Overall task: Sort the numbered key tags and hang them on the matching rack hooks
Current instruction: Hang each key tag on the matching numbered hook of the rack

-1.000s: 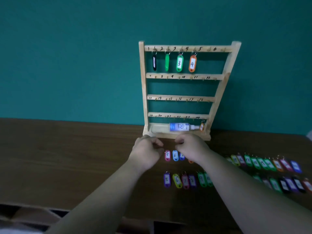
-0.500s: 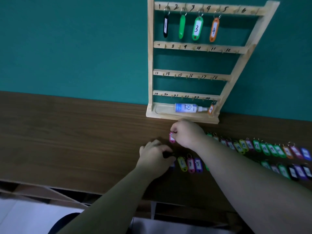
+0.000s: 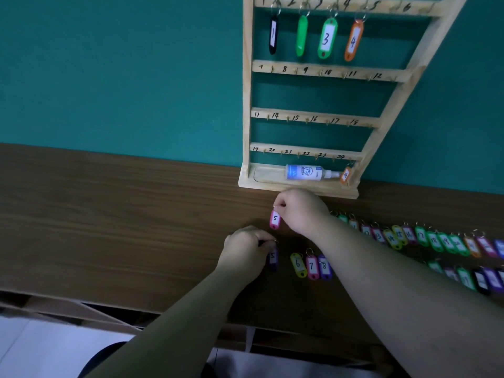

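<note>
— What have you got?
— My left hand pinches the purple 5 tag by its ring, on the table. The pink 5 tag dangles from my right hand, pinched, below the rack.
— Handling?
— Light, stiff plastic, I'd judge. Hold the ring.

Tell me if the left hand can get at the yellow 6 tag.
Probably yes: the yellow 6 tag lies just right of the left hand, bare table between, though that hand pinches a purple tag.
</note>
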